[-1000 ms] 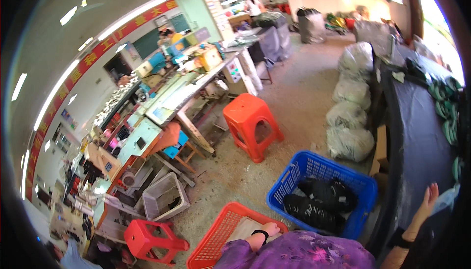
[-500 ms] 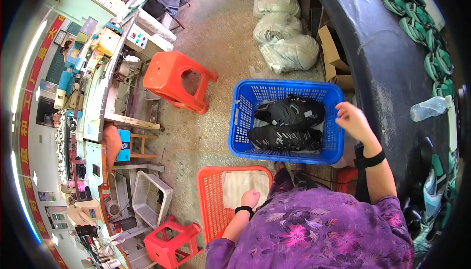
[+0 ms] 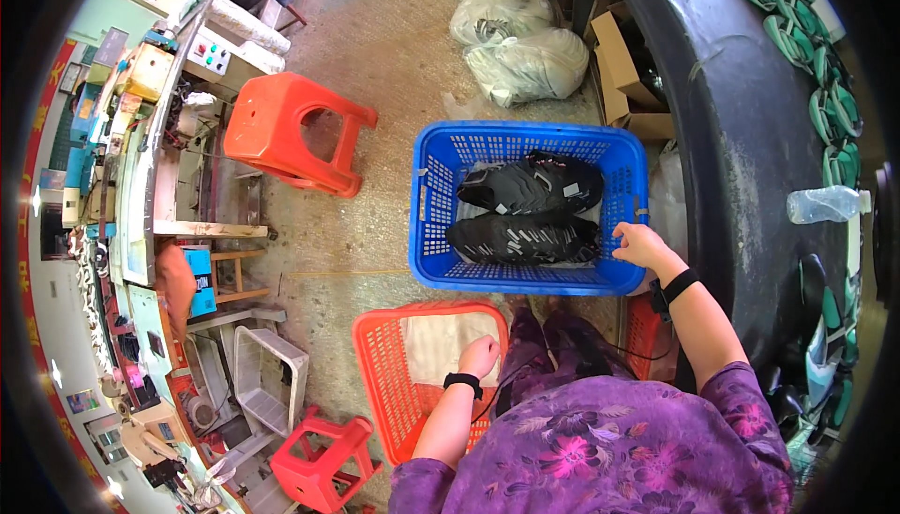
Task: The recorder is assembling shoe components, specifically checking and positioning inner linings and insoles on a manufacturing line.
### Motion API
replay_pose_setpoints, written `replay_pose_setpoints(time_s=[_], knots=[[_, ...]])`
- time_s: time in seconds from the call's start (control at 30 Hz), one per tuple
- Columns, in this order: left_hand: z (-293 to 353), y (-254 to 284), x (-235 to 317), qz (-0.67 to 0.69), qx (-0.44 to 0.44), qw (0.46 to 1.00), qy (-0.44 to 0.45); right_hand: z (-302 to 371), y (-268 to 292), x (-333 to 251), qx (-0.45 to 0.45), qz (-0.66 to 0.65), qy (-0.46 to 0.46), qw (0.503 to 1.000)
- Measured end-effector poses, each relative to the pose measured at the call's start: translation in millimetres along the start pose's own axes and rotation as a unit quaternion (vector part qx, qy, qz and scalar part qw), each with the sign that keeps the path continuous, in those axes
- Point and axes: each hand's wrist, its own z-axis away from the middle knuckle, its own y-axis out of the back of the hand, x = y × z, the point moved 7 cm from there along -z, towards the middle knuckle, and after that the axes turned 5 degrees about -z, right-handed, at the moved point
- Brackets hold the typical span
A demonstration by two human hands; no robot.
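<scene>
A blue plastic basket (image 3: 530,283) stands ahead of me with two long bundles of black pieces, resembling stacked shoe uppers, lying side by side in it. White marks show on both the far bundle (image 3: 548,186) and the near bundle (image 3: 520,239). My right hand (image 3: 641,245) is over the basket's right end, fingers bent but apart, with nothing visible in them; whether it touches the rim I cannot tell. Over an orange-red basket (image 3: 377,364) lined with a pale sheet (image 3: 439,350), my left hand (image 3: 479,357) hangs in a loose fist, no object showing.
Orange stools (image 3: 281,130) (image 3: 323,462) and a grey crate (image 3: 267,373) stand to the left, beside a cluttered workbench (image 3: 141,186). Stuffed plastic bags (image 3: 527,64) and a cardboard box (image 3: 619,69) lie beyond the basket. A black-covered table (image 3: 722,139) with a clear bottle (image 3: 823,205) runs along the right.
My right hand has moved from beside the blue basket's right rim to over its near right end. My left hand has risen slightly. The view has shifted, moving the baskets left.
</scene>
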Motion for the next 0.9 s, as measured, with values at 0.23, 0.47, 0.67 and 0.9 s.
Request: replay_pose_setpoints(time_s=[0.23,0.47,0.67,0.9], knots=[[-26,7,12,-0.028,-0.022,0.999,-0.023,-27,-35,53,0.024,-0.003,-0.012,1.0],[-42,17,-9,0.035,0.018,0.999,0.006,-46,-52,74,0.025,-0.067,-0.111,0.991],[-52,17,-34,0.089,0.041,0.994,0.04,-75,-60,45,0.054,-0.063,-0.054,0.995],[-51,-4,-61,0.101,0.033,0.994,0.038,-126,-115,67,0.006,-0.001,-0.095,0.995]])
